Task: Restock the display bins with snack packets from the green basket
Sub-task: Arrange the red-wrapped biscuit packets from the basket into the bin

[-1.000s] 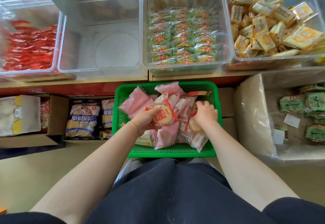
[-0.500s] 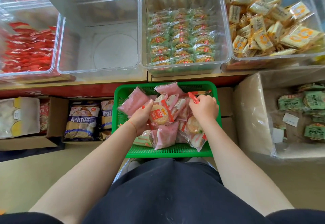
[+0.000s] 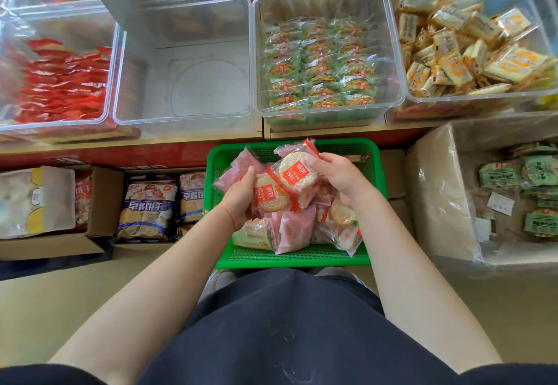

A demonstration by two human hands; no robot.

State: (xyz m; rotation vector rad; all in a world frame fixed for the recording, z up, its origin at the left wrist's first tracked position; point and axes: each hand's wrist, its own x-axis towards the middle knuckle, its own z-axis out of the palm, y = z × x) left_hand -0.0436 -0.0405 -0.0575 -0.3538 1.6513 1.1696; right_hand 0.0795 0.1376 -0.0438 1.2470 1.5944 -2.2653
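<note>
The green basket (image 3: 302, 259) sits in front of me below the shelf, filled with pink packets and red-labelled rice cracker packets. My left hand (image 3: 238, 195) holds one rice cracker packet (image 3: 268, 195) over the basket. My right hand (image 3: 338, 174) grips a second rice cracker packet (image 3: 297, 171), lifted just above the first. More snack packets (image 3: 294, 227) lie in the basket under both hands. On the shelf above stands a row of clear display bins; the one left of centre (image 3: 184, 82) is empty.
A bin of red packets (image 3: 60, 82) stands at far left, a bin of green-wrapped crackers (image 3: 323, 64) at centre right, a bin of yellow packets (image 3: 462, 49) at far right. Cardboard boxes of stock (image 3: 148, 206) sit on the floor to the left, and a plastic-lined box (image 3: 437, 191) to the right.
My right hand has picked a rice cracker packet out of the basket and raised it next to the packet in my left hand. The left hand has lifted slightly.
</note>
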